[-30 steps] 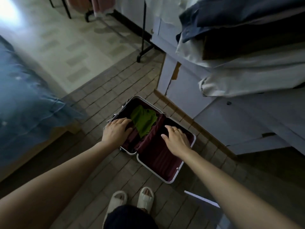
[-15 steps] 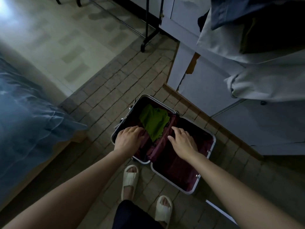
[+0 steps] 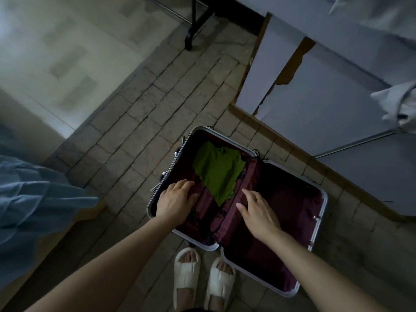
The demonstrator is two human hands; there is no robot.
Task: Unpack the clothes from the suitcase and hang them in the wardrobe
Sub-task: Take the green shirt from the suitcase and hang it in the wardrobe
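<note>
The folded green cotton garment (image 3: 218, 171) lies in the left half of the open silver-framed suitcase with dark red lining (image 3: 322, 199), just ahead of both your hands and between them. Its long axis runs away from you, with the narrow near end pointing at the gap between your wrists.

Your left hand (image 3: 176, 202) rests flat on the lining by the near left rim, fingers relaxed and holding nothing. Your right hand (image 3: 258, 211) lies spread over the raised fabric divider at the hinge, also holding nothing. Both sit about equally near, the left perhaps a touch closer to the cloth's edge.

The dark red divider flap (image 3: 229, 212) under your right hand partly overlaps the garment's near corner, so it likely needs pushing aside first.

Beyond your right hand stand the pale grey wardrobe panels (image 3: 315, 104); your white slippers (image 3: 203, 273) are just behind the case.
</note>
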